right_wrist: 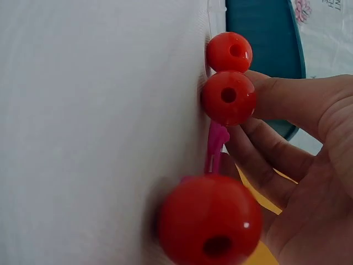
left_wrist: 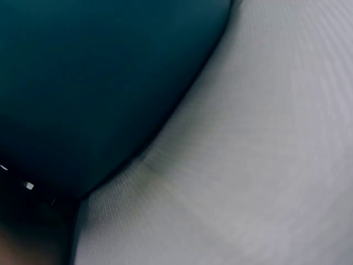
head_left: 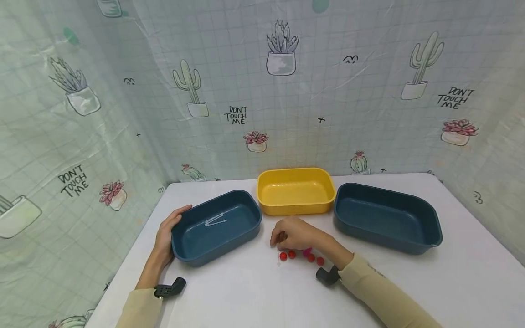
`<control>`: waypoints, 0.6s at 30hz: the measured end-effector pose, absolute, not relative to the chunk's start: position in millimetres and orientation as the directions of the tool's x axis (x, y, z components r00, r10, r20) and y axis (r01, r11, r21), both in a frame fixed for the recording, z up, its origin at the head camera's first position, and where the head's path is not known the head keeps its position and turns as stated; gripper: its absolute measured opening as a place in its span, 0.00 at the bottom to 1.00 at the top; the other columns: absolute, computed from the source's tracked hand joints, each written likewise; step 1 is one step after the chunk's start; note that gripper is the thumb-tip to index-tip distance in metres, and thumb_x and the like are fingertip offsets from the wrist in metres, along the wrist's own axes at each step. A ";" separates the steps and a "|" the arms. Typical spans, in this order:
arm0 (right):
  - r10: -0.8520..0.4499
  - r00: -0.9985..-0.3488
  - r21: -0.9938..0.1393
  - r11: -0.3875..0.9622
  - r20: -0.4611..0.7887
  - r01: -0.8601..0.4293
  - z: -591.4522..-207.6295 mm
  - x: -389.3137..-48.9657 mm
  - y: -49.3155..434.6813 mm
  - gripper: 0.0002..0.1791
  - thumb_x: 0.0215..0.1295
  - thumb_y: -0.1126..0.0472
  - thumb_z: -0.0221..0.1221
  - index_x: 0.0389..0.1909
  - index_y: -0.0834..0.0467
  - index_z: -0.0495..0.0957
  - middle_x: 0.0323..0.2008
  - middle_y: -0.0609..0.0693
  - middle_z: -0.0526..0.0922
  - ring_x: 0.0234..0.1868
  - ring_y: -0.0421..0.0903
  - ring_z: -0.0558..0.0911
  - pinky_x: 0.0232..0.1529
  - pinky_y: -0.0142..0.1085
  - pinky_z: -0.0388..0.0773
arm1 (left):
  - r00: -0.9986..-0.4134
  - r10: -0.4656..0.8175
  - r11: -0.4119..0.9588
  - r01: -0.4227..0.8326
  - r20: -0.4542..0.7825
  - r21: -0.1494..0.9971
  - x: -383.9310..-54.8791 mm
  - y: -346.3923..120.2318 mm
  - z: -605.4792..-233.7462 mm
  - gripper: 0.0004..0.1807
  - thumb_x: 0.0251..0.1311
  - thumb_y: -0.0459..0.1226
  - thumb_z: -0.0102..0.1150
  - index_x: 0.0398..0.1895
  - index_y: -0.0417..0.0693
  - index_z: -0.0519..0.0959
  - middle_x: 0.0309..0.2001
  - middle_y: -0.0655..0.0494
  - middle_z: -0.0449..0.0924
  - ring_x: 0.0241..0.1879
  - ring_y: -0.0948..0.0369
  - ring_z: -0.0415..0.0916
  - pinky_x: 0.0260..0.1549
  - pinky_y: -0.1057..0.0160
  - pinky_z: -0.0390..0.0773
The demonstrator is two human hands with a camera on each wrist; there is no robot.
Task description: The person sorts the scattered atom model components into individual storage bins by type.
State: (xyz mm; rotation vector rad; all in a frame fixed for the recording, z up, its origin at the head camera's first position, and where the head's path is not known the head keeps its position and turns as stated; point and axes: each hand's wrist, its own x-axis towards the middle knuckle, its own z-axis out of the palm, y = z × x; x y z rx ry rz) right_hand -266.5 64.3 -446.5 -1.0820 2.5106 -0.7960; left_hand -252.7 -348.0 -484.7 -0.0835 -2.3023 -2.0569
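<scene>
My left hand (head_left: 165, 236) rests along the left side of a dark blue plastic bin (head_left: 223, 244), fingers reaching its far left corner. A few thin white sticks (head_left: 215, 220) lie in that bin. Low over the white table, my right hand (head_left: 294, 232) has its thumb and fingers bent downward at a small whitish stick (head_left: 279, 261). Whether they pinch it I cannot tell. Several round red beads (right_wrist: 229, 98) with holes lie just in front of the fingers. Among them is a small bright pink plastic piece (right_wrist: 216, 144), partly hidden by beads.
A yellow bin (head_left: 296, 209) stands at the back centre, beyond the right hand. To its right is a second dark blue bin (head_left: 385, 234), set at an angle. A patterned curtain (head_left: 287, 100) encloses the table's back and sides.
</scene>
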 end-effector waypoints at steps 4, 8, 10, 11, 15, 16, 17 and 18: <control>-0.731 -0.681 -0.568 0.582 -0.050 -0.582 -447.2 -265.3 63.6 0.06 0.62 0.63 0.71 0.36 0.47 0.91 0.31 0.36 0.84 0.33 0.34 0.79 0.42 0.28 0.80 | -0.997 0.007 0.110 0.077 0.077 0.991 -253.5 -347.0 -485.4 0.28 0.84 0.46 0.30 0.78 0.45 0.64 0.80 0.47 0.59 0.71 0.72 0.63 0.61 0.81 0.67; -0.739 -0.673 -0.543 0.581 -0.038 -0.607 -447.1 -263.9 62.7 0.07 0.61 0.64 0.71 0.33 0.47 0.91 0.32 0.38 0.85 0.33 0.33 0.79 0.41 0.28 0.79 | -0.997 0.004 0.107 0.079 0.079 0.991 -253.0 -347.2 -486.0 0.28 0.84 0.45 0.29 0.78 0.44 0.64 0.80 0.46 0.59 0.70 0.73 0.64 0.61 0.81 0.67; -0.744 -0.667 -0.530 0.577 -0.029 -0.621 -446.7 -263.3 62.3 0.07 0.61 0.64 0.71 0.32 0.47 0.91 0.32 0.38 0.85 0.33 0.33 0.78 0.41 0.28 0.79 | -0.997 0.003 0.106 0.080 0.080 0.991 -252.5 -347.3 -486.3 0.28 0.84 0.45 0.29 0.78 0.45 0.64 0.80 0.46 0.59 0.70 0.73 0.64 0.61 0.81 0.67; -0.746 -0.666 -0.524 0.577 -0.026 -0.626 -446.4 -263.0 62.2 0.07 0.61 0.64 0.71 0.31 0.47 0.91 0.31 0.37 0.85 0.33 0.33 0.78 0.41 0.28 0.79 | -0.997 0.001 0.107 0.080 0.080 0.991 -252.4 -347.3 -486.4 0.28 0.84 0.45 0.29 0.78 0.45 0.64 0.80 0.46 0.59 0.70 0.72 0.64 0.61 0.81 0.67; -0.749 -0.663 -0.507 0.578 -0.017 -0.640 -445.6 -262.8 61.6 0.07 0.62 0.63 0.71 0.29 0.46 0.91 0.30 0.35 0.83 0.33 0.34 0.77 0.40 0.28 0.78 | -0.996 -0.001 0.110 0.085 0.085 0.990 -252.8 -347.1 -486.1 0.28 0.84 0.46 0.30 0.78 0.46 0.65 0.80 0.48 0.60 0.72 0.71 0.62 0.61 0.81 0.66; -0.750 -0.661 -0.506 0.577 -0.017 -0.642 -445.7 -262.9 61.6 0.07 0.62 0.63 0.71 0.29 0.46 0.91 0.30 0.35 0.82 0.33 0.34 0.77 0.40 0.28 0.78 | -0.996 -0.001 0.114 0.083 0.084 0.990 -252.9 -347.1 -485.9 0.28 0.84 0.46 0.30 0.78 0.46 0.65 0.80 0.49 0.60 0.72 0.70 0.62 0.61 0.82 0.66; -0.751 -0.660 -0.504 0.577 -0.017 -0.643 -445.8 -262.8 61.7 0.07 0.62 0.63 0.71 0.29 0.46 0.91 0.30 0.35 0.82 0.33 0.34 0.77 0.40 0.28 0.78 | -0.997 -0.003 0.115 0.082 0.083 0.990 -253.0 -347.1 -485.7 0.28 0.84 0.46 0.30 0.78 0.47 0.65 0.79 0.50 0.61 0.72 0.70 0.62 0.61 0.82 0.66; -0.753 -0.658 -0.502 0.575 -0.016 -0.646 -445.9 -262.9 61.7 0.07 0.62 0.64 0.71 0.29 0.46 0.91 0.30 0.36 0.82 0.33 0.34 0.76 0.40 0.28 0.78 | -0.997 -0.004 0.118 0.080 0.081 0.990 -253.0 -347.1 -485.5 0.28 0.84 0.46 0.30 0.78 0.47 0.65 0.79 0.51 0.61 0.72 0.70 0.62 0.61 0.82 0.66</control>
